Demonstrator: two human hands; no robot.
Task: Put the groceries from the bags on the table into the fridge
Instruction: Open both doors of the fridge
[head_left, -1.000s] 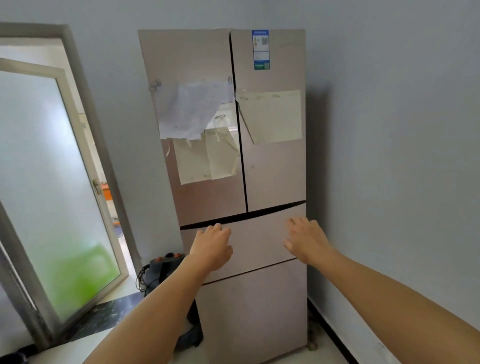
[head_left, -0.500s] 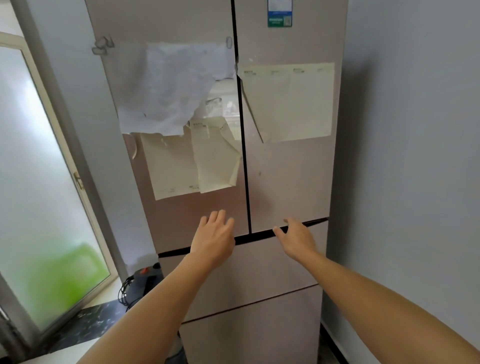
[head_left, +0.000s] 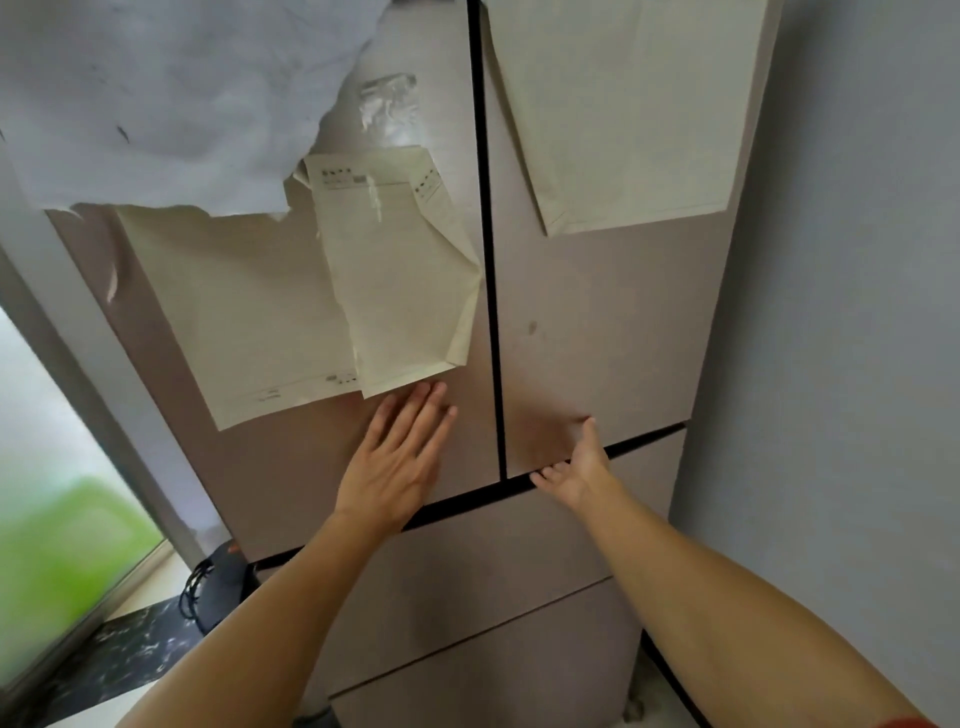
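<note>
A tall beige fridge (head_left: 597, 332) fills the view, with two upper doors split by a dark seam and two drawers below; all are closed. My left hand (head_left: 400, 457) lies flat with fingers spread on the lower part of the left door, just under a hanging paper. My right hand (head_left: 576, 467) is at the bottom edge of the right door, palm up, fingers curled into the dark gap under that door. No groceries or bags are in sight.
Several cream and white papers (head_left: 405, 270) are stuck on both doors. A grey wall (head_left: 857, 312) stands close on the right. A frosted glass door (head_left: 52, 493) is at the left, and a dark appliance with cables (head_left: 218, 587) sits on the floor beside the fridge.
The view has closed in on the fridge. My left hand rose from the drawer front onto the left door; my right hand moved to the right door's bottom edge and hooked its fingers under it.
</note>
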